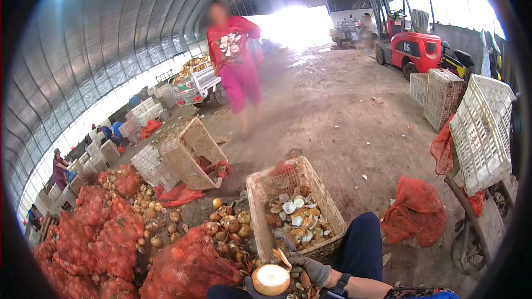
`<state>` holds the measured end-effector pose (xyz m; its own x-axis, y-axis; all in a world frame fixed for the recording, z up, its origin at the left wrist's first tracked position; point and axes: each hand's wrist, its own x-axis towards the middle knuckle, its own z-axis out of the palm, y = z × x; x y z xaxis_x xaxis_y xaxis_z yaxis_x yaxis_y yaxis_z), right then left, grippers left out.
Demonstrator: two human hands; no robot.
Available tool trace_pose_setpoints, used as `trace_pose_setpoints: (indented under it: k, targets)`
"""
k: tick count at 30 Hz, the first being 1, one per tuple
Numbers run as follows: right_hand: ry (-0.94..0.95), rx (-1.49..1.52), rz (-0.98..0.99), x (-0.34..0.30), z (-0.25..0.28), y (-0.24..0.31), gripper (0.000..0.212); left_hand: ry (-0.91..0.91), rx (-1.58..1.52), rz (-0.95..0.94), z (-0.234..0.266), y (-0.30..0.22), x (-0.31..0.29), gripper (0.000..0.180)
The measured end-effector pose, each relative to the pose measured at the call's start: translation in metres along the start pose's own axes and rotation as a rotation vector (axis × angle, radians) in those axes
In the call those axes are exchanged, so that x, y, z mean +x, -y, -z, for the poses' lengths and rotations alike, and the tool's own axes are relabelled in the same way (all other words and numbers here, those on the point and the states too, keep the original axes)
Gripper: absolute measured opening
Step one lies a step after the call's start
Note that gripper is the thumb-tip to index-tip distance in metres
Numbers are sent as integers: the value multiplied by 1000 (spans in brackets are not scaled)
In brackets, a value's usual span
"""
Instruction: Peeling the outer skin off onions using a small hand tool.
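At the bottom edge, my left hand [250,286], in a dark glove, is closed around a large onion [271,279] from below. The onion's top is cut flat and shows pale flesh. Just right of it is my right hand [311,270], in a grey glove, its fingers bent and closed. A thin onion slice [282,258] with a brown edge stands at its fingertips; anything else inside that hand is hidden. Right in front of my knees sits a dirty plastic crate [256,202], holding onion trimmings [299,216] and skins.
Loose onions [230,222] and full red mesh sacks [188,266] lie at left. A tipped crate [185,146] stands beyond. At right are a red mesh bag [414,210], a cart with a white crate [481,133], and a red forklift [413,49]. A person in red [233,49] stands ahead.
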<state>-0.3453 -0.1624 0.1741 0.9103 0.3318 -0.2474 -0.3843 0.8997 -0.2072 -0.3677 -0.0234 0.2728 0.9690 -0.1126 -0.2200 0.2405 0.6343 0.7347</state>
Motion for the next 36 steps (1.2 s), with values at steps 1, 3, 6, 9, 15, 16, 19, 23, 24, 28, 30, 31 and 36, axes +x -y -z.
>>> trace_pose_setpoints:
  k: [1, 3, 6, 9, 15, 16, 19, 23, 24, 28, 30, 31, 36]
  targets:
    - [87, 43, -8, 2, 3, 2, 15, -201, -49, 90, -10, -3, 1, 67]
    - [68, -4, 18, -4, -20, 5, 18, -174, -91, 111, -2, 3, 16, 68]
    - [-56, -130, -18, -17, -36, 3, 17, -41, -215, 133, 13, 2, 20, 68]
    - [36, -325, -56, -30, -45, 20, 16, 90, -343, 164, 36, 6, 27, 69]
    - [-275, -1214, 322, -9, -101, 92, 43, 352, -600, 210, 88, 15, 53, 71]
    - [-495, -1481, 472, -2, -102, 101, 51, 403, -640, 223, 95, 18, 59, 71]
    - [-448, -1537, 387, 14, -73, 84, 63, 547, -761, 220, 115, 21, 70, 72]
    - [46, -1194, 291, -16, -77, 25, 79, 234, 33, -230, 90, 29, 64, 85]
    - [85, -1221, 334, -19, -74, 12, 82, 243, -59, -356, 93, 39, 71, 85]
    - [-45, -836, 245, -15, -46, 4, 84, 300, 741, -700, 51, 26, 68, 85]
    - [-85, -789, 283, -14, -40, 3, 83, 305, -639, 364, 28, 0, 69, 81]
    - [-93, -743, 245, -17, -44, 6, 82, 303, -640, 360, 13, -1, 65, 81]
    - [3, -600, 365, -54, -74, 3, 54, 58, 218, -390, -9, 14, 73, 55]
